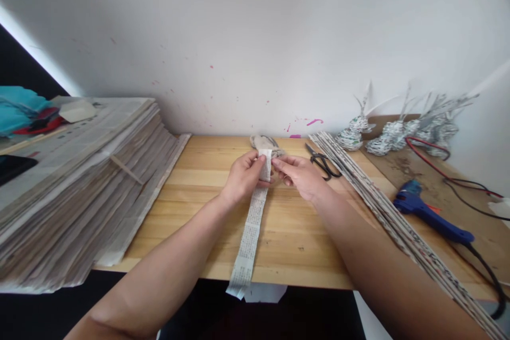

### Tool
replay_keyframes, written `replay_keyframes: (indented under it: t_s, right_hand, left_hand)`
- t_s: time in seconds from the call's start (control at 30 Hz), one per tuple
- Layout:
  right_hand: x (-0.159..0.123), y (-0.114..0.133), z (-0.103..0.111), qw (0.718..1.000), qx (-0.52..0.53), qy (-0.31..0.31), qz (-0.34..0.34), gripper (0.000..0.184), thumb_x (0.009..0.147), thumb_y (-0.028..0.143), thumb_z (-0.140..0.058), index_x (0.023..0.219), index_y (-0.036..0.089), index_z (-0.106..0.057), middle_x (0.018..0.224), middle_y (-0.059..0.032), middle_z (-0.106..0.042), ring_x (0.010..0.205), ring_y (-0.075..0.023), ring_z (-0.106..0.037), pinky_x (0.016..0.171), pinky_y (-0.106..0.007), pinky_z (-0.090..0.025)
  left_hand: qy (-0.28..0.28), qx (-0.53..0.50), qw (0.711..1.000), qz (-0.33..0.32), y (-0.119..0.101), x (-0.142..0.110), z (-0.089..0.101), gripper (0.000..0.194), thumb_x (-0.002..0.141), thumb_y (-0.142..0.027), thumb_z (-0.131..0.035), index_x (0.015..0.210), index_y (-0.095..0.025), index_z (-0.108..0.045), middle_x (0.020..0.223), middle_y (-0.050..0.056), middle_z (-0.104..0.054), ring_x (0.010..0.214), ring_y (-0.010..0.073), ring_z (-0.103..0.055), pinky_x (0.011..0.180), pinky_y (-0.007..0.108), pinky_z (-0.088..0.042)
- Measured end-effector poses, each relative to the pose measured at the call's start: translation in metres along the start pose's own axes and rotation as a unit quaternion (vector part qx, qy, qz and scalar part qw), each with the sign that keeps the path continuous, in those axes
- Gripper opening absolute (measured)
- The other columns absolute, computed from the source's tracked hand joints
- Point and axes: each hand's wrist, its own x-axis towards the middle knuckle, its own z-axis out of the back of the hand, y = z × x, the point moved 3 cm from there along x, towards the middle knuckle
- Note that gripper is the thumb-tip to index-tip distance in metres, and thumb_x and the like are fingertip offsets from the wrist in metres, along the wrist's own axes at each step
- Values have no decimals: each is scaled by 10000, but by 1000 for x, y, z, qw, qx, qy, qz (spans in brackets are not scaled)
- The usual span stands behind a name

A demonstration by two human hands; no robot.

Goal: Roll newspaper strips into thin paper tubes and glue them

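Observation:
A long strip of newspaper (pixel 252 228) runs from my hands down over the table's front edge, its upper end folded over. My left hand (pixel 245 172) is closed on that upper end, the thumb lying flat along the paper. Close on the other side, my right hand (pixel 297 172) has its thumb and forefinger pinched at the strip's right edge. The exact contact there is small and partly hidden. Just beyond the fingers lies a beige, crumpled, cloth-like bundle (pixel 261 142), partly covered by the strip and hands.
Stacked newspapers (pixel 91 196) fill the left side. To the right lie black-handled scissors (pixel 324 164), long rolled paper sticks (pixel 382 212) and a blue glue gun (pixel 432 218) with its cord. Woven paper figures (pixel 392 135) stand by the wall on a brown board (pixel 474 212).

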Motion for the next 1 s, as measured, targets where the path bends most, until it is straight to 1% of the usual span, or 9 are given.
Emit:
replay_keyframes:
  t_s: [0.13, 0.3, 0.5, 0.7, 0.8, 0.9, 1.0]
  right_hand:
    - [-1, 2, 1, 1000, -2, -11, -8, 395, 583, 488, -836, 723, 153, -683, 647, 11, -577, 526, -70, -445, 407, -198, -266]
    - [1, -2, 2, 1000, -14, 6, -22, 387, 576, 485, -842, 682, 150, -680, 613, 12, -582, 486, -64, -428, 402, -210, -259]
    - [-1, -4, -4, 1000, -14, 8, 3, 364, 598, 462, -837, 708, 147, -692, 591, 5, -596, 506, -76, -457, 426, -214, -258]
    - [-3, -2, -9, 1000, 1, -12, 1, 399, 538, 481, -856, 652, 168, -636, 586, 9, -597, 513, -96, -501, 428, -218, -294]
    - [-4, -1, -8, 1000, -9, -5, 13, 377, 587, 495, -832, 660, 175, -645, 602, 9, -599, 509, -93, -504, 423, -219, -294]
    - [-4, 1, -5, 999, -45, 27, 12, 350, 670, 516, -779, 727, 179, -701, 608, -3, -605, 517, -99, -511, 418, -221, -277]
    - [-4, 1, -5, 997, -63, 38, 14, 343, 647, 495, -799, 741, 176, -717, 591, -11, -607, 518, -108, -513, 426, -228, -296]
  left_hand:
    - [-5, 0, 1000, 10, 1, 0, 0, 341, 821, -479, -640, 983, -179, -637, 712, 22, -654, 587, 168, -673, 520, 281, -576]
    - [4, 4, 1000, 3, 3, -1, -1, 374, 819, -490, -634, 992, -159, -661, 760, 44, -683, 609, 174, -680, 528, 279, -581]
    - [24, 10, 1000, 4, 5, -1, -4, 357, 837, -474, -612, 1016, -173, -678, 764, 45, -699, 626, 184, -688, 513, 275, -573]
    - [31, -3, 999, 13, 3, -3, -6, 338, 827, -464, -623, 963, -158, -671, 790, 65, -709, 678, 201, -696, 533, 290, -581]
    - [24, -8, 1000, 14, 2, -3, -5, 341, 827, -458, -622, 983, -159, -676, 787, 63, -711, 684, 200, -696, 537, 290, -582]
    - [20, -18, 999, 18, 1, -2, -4, 361, 824, -468, -626, 1019, -170, -682, 772, 56, -711, 688, 200, -701, 542, 287, -582]
    - [24, -33, 999, 27, 1, -2, -5, 372, 823, -450, -634, 1060, -168, -680, 773, 56, -711, 659, 194, -699, 529, 282, -579]
